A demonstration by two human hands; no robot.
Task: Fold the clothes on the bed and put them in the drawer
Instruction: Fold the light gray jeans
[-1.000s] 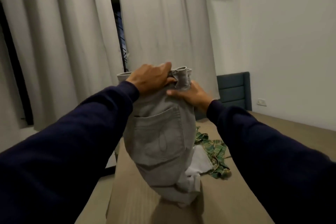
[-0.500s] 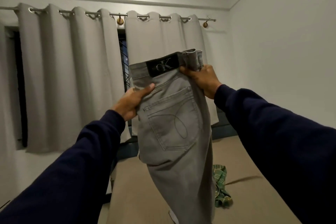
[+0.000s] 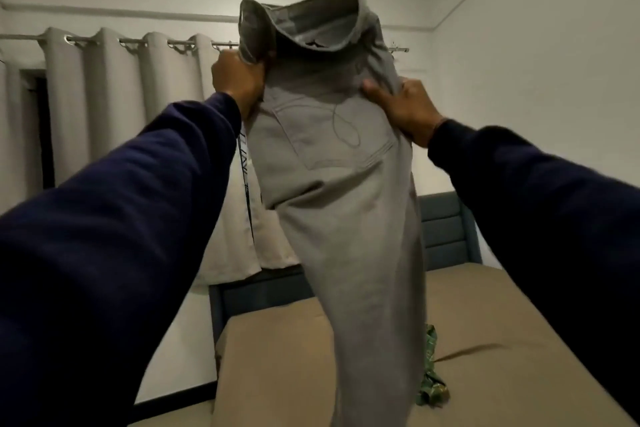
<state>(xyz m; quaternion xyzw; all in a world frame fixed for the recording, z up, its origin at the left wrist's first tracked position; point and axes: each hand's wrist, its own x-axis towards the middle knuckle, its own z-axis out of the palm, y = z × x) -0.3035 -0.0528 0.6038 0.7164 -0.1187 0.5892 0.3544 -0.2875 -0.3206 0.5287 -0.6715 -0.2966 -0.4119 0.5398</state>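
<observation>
Risk: the grey jeans [image 3: 332, 184] are held high by the waist only; if either grip slackens, the heavy legs would likely drag them down onto the bed [image 3: 277, 350] in a heap.
Cause: the waistband has flopped forward, so the 2 holds sit unevenly.
Left hand [image 3: 239, 80]: fingers curled tight, gripping the waist's left edge.
Right hand [image 3: 405, 111]: thumb pressed on the cloth above the back pocket, fingers wrapped behind the right edge.
Jeans: hanging in the air over the bed.
Green checked garment [image 3: 431, 381]: crumpled on the bed, unfolded.
</observation>
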